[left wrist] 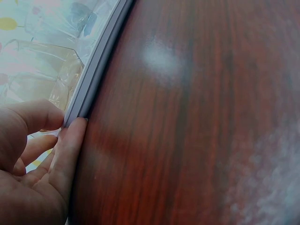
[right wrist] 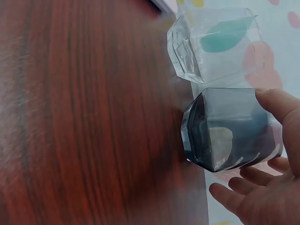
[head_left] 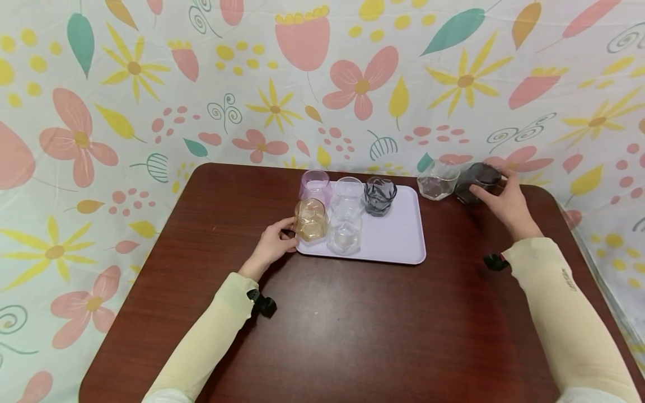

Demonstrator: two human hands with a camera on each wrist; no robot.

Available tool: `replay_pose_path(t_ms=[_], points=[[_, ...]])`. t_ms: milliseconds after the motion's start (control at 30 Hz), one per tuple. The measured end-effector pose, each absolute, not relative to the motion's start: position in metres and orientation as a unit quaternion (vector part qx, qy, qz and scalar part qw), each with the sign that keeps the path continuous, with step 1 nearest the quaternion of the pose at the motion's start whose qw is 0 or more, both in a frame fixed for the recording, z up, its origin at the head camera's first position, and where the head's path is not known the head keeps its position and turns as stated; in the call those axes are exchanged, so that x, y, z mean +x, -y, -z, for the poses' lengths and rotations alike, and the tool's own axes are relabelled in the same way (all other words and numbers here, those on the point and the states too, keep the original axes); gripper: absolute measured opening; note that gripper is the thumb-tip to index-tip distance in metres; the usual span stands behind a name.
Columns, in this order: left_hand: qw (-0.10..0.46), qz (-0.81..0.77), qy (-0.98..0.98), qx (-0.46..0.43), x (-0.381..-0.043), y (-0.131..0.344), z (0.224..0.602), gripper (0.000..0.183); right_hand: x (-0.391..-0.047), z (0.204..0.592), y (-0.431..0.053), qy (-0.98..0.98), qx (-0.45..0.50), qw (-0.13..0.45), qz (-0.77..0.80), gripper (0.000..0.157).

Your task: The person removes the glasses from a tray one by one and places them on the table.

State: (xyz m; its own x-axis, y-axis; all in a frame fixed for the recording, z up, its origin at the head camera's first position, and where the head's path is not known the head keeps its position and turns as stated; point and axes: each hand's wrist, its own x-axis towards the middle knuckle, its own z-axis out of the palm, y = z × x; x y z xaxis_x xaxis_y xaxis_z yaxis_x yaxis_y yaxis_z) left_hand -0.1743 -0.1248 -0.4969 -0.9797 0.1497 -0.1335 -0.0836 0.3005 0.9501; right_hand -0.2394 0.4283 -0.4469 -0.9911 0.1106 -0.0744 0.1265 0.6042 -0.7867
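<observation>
At the lavender tray's point(head_left: 393, 246) front left corner, my left hand point(head_left: 274, 240) pinches the rim between thumb and fingers. Right beside those fingers stands an amber glass point(head_left: 311, 220); whether they touch it is unclear. Also on the tray are a pink glass point(head_left: 314, 187), two clear glasses, one behind point(head_left: 349, 193) and one in front point(head_left: 345, 234), and a dark grey faceted glass point(head_left: 380, 196). Over at the table's back right, my right hand point(head_left: 506, 204) grips another dark grey glass point(right wrist: 234, 129), thumb on one side and fingers on the other. Next to it stands a clear faceted glass point(right wrist: 215, 47).
The dark wooden table point(head_left: 322, 336) ends at the back against a flower-printed cloth point(head_left: 201, 84). The tray's right part shows a bare surface. Bare wood lies in front of the tray and between both arms.
</observation>
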Motion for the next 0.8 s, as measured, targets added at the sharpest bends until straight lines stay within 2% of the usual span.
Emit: replay_pose_path(t_ms=[300,533,800], points=[[0.104,-0.583,-0.806,0.022,-0.174,0.123,0.495,0.064,-0.223,0.443,-0.432,-0.903,0.090,-0.005,0.420,0.100],[0.106,-0.582,-0.806,0.026,-0.157,0.116,0.456,0.060,-0.206,0.443,-0.432,-0.903,0.081,-0.023,0.421,0.094],[0.101,-0.583,-0.806,0.021,-0.173,0.123,0.493,0.064,-0.185,0.436,-0.426,-0.897,0.081,-0.021,0.435,0.094]])
